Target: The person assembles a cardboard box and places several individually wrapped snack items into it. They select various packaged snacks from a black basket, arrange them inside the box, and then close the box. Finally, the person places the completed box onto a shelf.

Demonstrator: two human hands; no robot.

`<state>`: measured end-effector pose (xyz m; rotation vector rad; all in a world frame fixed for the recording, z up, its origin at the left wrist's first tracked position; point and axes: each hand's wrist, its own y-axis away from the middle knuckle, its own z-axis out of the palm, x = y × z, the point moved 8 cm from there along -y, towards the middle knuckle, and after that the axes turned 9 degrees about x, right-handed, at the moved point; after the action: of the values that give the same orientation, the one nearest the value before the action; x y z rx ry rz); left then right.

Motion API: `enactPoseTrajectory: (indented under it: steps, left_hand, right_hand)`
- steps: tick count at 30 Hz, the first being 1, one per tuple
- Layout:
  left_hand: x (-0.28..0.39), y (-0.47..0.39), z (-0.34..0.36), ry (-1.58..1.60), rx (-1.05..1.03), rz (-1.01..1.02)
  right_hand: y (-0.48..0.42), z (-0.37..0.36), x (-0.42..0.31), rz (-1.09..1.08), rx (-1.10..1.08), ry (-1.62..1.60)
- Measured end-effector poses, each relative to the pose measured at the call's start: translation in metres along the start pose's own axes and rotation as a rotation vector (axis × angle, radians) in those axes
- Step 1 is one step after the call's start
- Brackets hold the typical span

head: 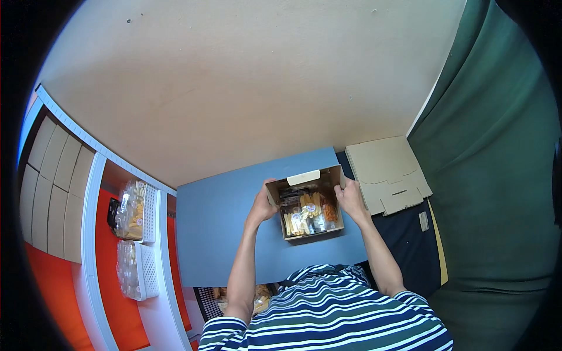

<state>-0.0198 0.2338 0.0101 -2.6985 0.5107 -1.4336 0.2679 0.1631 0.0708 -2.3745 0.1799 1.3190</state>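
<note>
An uncovered cardboard box (274, 193) is between my hands over the blue-grey tabletop (215, 223). My left hand (262, 204) grips its left wall near the upper corner. My right hand (351, 198) grips the right wall. Inside lie clear packs of pale stick-shaped snacks (298, 223), each with a round label, and a pack of orange-red snacks (329, 210) at the right. A darker pack (290, 196) sits at the upper left of the box. A pale tab (303, 177) stands along the far rim. Whether the box rests on the table or is lifted, I cannot tell.
Flattened cardboard boxes (386, 166) lie stacked at the right on dark cloth. White baskets (149, 215) of packed snacks stand on the left shelf, with cardboard boxes (57, 188) beyond. A black basket (208, 302) is below the near table edge. A green curtain (491, 175) hangs right.
</note>
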Motion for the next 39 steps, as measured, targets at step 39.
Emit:
enactPoseTrajectory:
  steps: [39]
  left_hand:
    - [0.052,0.125,0.047,-0.118,-0.115,-0.116]
  right_hand:
    - [0.111,0.019,0.036,0.006,-0.297,-0.151]
